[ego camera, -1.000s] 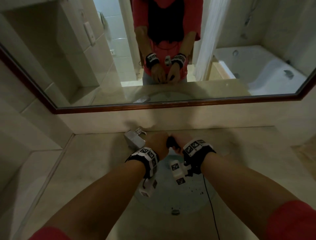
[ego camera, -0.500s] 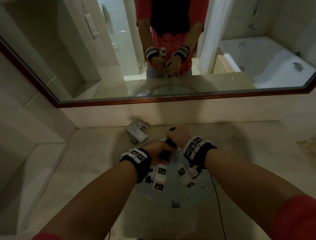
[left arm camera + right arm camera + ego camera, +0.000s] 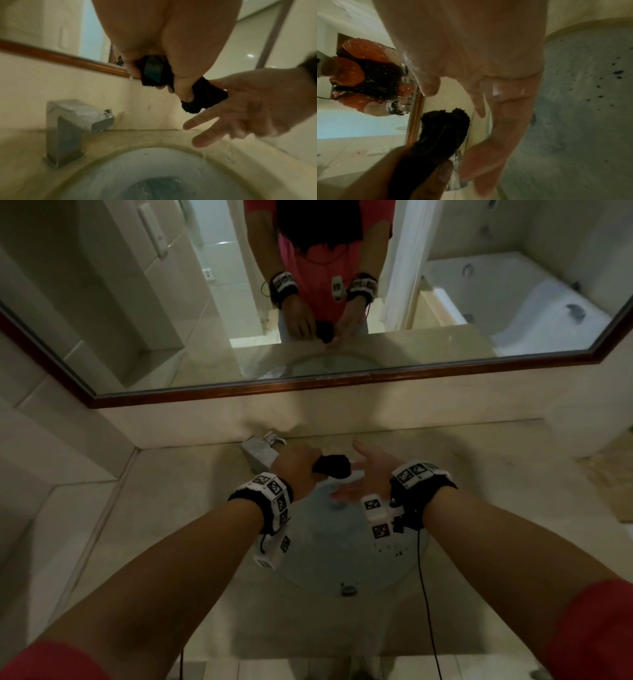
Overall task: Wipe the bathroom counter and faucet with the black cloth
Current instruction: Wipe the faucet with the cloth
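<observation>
My left hand grips the bunched black cloth above the back rim of the round sink; in the left wrist view the fingers curl round the black cloth. My right hand is spread open just right of the cloth, wet palm turned toward it, fingers straight. The boxy chrome faucet stands on the beige counter directly left of my left hand. The black cloth hangs in a twisted wad in the right wrist view.
A wood-framed mirror runs along the wall behind the counter. Dark specks lie in the basin near a drain fitting. A black cable hangs from my right wrist. A tiled wall bounds the counter on the left.
Both hands were twisting the cloth together over the sink. Now my right hand has let go and spread open, while my left hand keeps hold of the cloth.
</observation>
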### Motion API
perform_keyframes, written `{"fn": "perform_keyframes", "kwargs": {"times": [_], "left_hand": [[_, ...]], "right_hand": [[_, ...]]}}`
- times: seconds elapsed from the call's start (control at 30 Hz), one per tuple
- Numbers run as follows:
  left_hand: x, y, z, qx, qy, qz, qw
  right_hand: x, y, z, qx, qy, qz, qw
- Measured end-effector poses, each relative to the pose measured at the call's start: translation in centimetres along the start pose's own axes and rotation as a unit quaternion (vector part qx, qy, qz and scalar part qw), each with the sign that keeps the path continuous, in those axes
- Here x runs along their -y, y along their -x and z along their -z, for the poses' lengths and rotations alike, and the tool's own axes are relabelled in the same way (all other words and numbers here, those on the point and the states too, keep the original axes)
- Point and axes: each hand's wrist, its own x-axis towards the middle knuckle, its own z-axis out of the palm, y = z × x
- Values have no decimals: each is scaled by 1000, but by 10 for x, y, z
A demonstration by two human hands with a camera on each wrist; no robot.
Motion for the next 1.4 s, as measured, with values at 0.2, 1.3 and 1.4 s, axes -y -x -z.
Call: {"fn": "perform_keyframes", "kwargs": {"times": [0.2, 1.3, 1.4], "left_hand": [[4, 2, 4, -84, -272, -242, 927], [-10, 10, -87, 219, 815, 233, 483], [-12, 11, -89, 235, 850, 201, 427]], "right_hand": [[-11, -20, -13, 38, 22, -1, 999], [-4, -101, -9, -76, 520, 281, 803], [-1, -97, -9, -42, 503, 275, 818]]}}
